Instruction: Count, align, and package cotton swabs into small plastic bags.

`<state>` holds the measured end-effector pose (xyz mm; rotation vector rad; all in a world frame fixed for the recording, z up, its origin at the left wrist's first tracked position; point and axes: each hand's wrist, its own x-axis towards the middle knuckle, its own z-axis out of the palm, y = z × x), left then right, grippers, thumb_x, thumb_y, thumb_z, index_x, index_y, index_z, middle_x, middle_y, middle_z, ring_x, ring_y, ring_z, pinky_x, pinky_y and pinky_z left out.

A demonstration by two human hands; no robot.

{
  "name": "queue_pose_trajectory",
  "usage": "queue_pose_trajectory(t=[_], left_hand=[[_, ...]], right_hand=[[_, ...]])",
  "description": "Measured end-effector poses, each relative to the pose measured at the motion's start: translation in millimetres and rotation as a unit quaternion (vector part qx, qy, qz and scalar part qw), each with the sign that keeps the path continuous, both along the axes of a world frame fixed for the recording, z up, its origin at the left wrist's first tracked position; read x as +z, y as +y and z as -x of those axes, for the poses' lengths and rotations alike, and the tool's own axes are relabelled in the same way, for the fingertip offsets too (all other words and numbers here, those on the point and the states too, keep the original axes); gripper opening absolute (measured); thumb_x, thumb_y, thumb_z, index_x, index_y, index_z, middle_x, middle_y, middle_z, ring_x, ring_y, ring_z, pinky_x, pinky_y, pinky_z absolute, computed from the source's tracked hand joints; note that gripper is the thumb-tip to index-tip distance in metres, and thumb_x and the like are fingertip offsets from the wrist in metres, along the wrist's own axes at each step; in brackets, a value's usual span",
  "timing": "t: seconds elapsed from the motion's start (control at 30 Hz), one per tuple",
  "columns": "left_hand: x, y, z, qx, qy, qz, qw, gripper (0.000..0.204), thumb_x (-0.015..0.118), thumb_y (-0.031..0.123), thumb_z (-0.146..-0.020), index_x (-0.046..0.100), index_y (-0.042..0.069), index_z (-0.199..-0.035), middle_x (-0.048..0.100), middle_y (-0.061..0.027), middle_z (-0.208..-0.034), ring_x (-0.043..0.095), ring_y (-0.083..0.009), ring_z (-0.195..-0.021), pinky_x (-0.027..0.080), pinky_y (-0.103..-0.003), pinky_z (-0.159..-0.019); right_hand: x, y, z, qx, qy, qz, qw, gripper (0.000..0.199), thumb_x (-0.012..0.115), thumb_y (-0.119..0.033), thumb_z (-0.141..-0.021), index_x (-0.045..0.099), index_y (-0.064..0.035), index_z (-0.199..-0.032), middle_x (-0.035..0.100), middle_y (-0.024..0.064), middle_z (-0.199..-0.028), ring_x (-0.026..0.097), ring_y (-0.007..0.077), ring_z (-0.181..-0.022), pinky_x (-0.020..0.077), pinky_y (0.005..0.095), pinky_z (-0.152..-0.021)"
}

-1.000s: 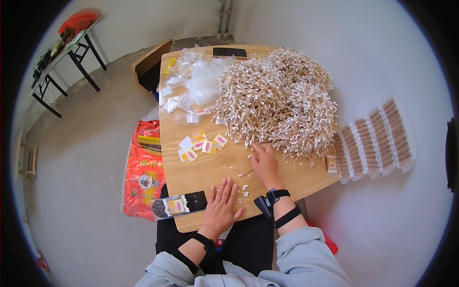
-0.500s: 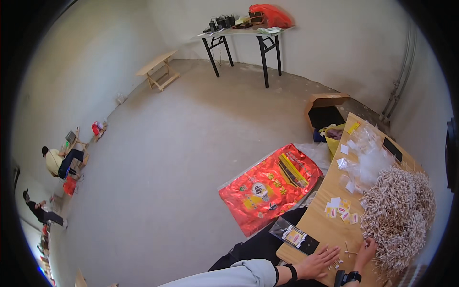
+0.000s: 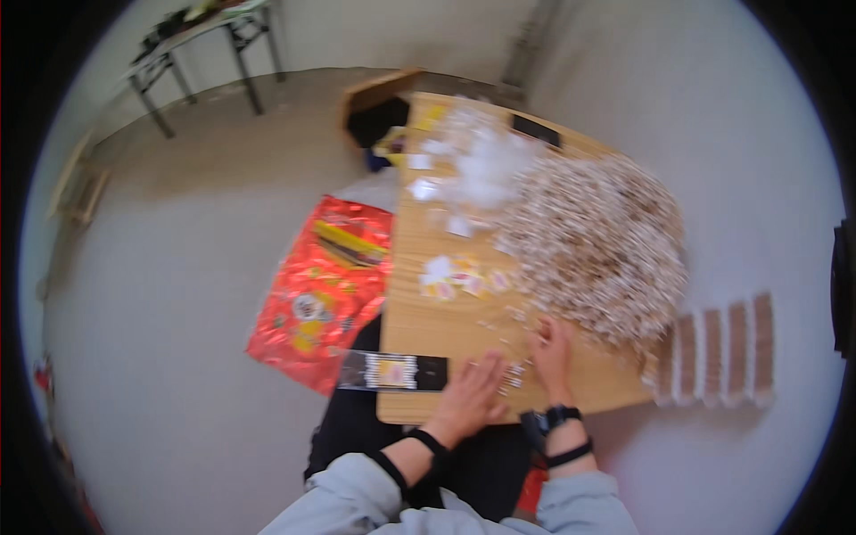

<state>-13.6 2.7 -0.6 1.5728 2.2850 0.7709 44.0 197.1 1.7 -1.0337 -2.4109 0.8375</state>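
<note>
A large heap of cotton swabs (image 3: pixel 602 245) covers the right part of the wooden table (image 3: pixel 446 330). My left hand (image 3: pixel 473 392) lies flat near the table's front edge, fingers stretched out, beside a few loose swabs (image 3: pixel 513 379). Left of it, a clear packet (image 3: pixel 392 371) holds a row of swabs with a yellow and white card; a dark strip shows at its right end. My right hand (image 3: pixel 551 348) is closed at the near edge of the heap, fingers pinched together. Motion blur hides what they hold.
Small printed cards (image 3: pixel 459 276) and clear plastic bags (image 3: pixel 486 169) lie farther back, with a black flat device (image 3: pixel 537 130) at the far edge. A red bag (image 3: pixel 312 294) lies left of the table. An open cardboard box (image 3: pixel 379 111) and a folding table (image 3: pixel 201 31) stand beyond.
The view has swung right, so the table and heap now sit nearer the middle. My left hand still lies flat, and my right hand stays closed by the heap.
</note>
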Motion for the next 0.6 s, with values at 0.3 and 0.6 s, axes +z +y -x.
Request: queue_pose_trajectory(t=[0.3,0.6], left_hand=[[1,1,-7,-0.010,0.070,0.017,0.997,0.077,0.057,0.049,-0.086,0.038,0.003,-0.144,0.029,-0.0147,-0.154,0.023,-0.0260,-0.145,0.013,-0.047,-0.117],[6,0,-6,-0.013,0.066,0.023,0.997,0.077,0.057,0.048,-0.085,0.037,0.003,-0.144,0.028,-0.0151,-0.154,0.022,-0.0266,-0.145,0.013,-0.048,-0.118]], right_hand=[[20,-7,4,0.061,-0.096,0.089,0.990,0.015,0.071,-0.008,-0.076,0.068,-0.0073,-0.091,0.057,0.0102,-0.094,0.060,0.0276,-0.092,0.0505,0.0359,-0.076],[21,6,-12,-0.064,-0.002,-0.023,0.998,0.030,0.070,-0.005,-0.076,0.066,-0.0089,-0.106,0.052,0.0125,-0.110,0.058,0.0277,-0.099,0.0507,0.0362,-0.081]])
